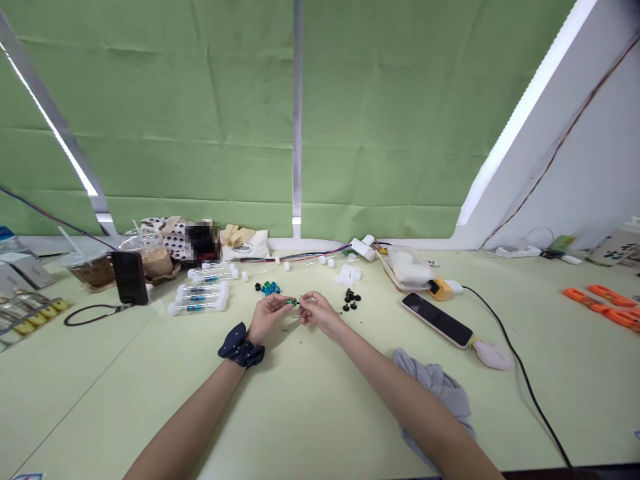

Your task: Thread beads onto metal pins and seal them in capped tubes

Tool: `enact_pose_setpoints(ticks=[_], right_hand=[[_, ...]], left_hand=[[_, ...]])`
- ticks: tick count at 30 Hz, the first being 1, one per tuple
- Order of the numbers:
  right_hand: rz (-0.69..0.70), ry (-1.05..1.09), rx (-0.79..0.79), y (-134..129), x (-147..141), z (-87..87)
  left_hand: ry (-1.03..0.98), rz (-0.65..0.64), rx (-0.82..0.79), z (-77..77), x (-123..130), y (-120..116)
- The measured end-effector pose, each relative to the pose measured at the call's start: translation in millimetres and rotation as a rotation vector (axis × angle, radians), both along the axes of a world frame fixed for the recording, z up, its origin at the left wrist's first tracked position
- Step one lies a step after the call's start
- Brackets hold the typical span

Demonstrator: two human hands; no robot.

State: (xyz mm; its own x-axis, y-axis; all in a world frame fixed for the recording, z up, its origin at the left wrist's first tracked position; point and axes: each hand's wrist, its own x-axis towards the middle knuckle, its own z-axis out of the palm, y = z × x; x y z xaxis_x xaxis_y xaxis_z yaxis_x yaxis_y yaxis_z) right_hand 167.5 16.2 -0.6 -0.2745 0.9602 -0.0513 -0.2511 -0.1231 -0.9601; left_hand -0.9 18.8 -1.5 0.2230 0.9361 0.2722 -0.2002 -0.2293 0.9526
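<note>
My left hand (266, 316), with a dark dotted scrunchie (241, 345) round its wrist, pinches a small shiny green part (292, 302). My right hand (319, 313) is closed at the part's other end, its fingertips touching it; they hide the detail there. Just behind the left hand lie a cluster of small blue and green pieces (271, 288) and a black one (257, 287). Right of my right hand are several small black stemmed pieces (351, 300). White caps (347, 274) lie behind these. Clear capped tubes (200, 299), some with blue pieces inside, lie to the left.
A black phone (129, 277) stands at the left near lidded drinks (90, 270). To the right are a lying phone (437, 320), a black cable (520, 367), a tray with a plastic bag (410, 265) and orange tools (603, 303). Grey cloth (440, 393) lies beneath my right forearm.
</note>
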Motion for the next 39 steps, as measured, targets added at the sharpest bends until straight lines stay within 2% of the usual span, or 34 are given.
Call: enact_pose_setpoints(ticks=[6, 14, 21, 26, 31, 34, 39], right_hand=[[0.048, -0.065, -0.027, 1.3, 1.9, -2.7], [-0.102, -0.071, -0.034, 1.5, -0.9, -2.8], [0.016, 0.015, 0.029, -3.4, -1.4, 3.9], [0.048, -0.149, -0.09, -3.2, 1.3, 5.0], [-0.095, -0.118, -0.042, 1.1, -0.6, -0.1], [-0.126, -0.054, -0.016, 1.1, -2.6, -0.3], [-0.02, 0.009, 0.011, -2.4, -3.4, 2.7]], left_hand=[[-0.008, -0.025, 0.007, 2.0, -0.7, -0.7], [0.028, -0.076, 0.023, 2.8, 0.9, -2.7], [-0.004, 0.015, 0.009, 2.9, -2.8, 0.7], [0.001, -0.041, 0.013, 3.5, -1.7, -1.3], [0.027, -0.114, 0.019, 4.1, 2.0, -4.9], [0.024, -0.068, 0.017, 4.4, 2.2, -4.2], [-0.001, 0.021, 0.011, 5.6, 0.0, -2.4]])
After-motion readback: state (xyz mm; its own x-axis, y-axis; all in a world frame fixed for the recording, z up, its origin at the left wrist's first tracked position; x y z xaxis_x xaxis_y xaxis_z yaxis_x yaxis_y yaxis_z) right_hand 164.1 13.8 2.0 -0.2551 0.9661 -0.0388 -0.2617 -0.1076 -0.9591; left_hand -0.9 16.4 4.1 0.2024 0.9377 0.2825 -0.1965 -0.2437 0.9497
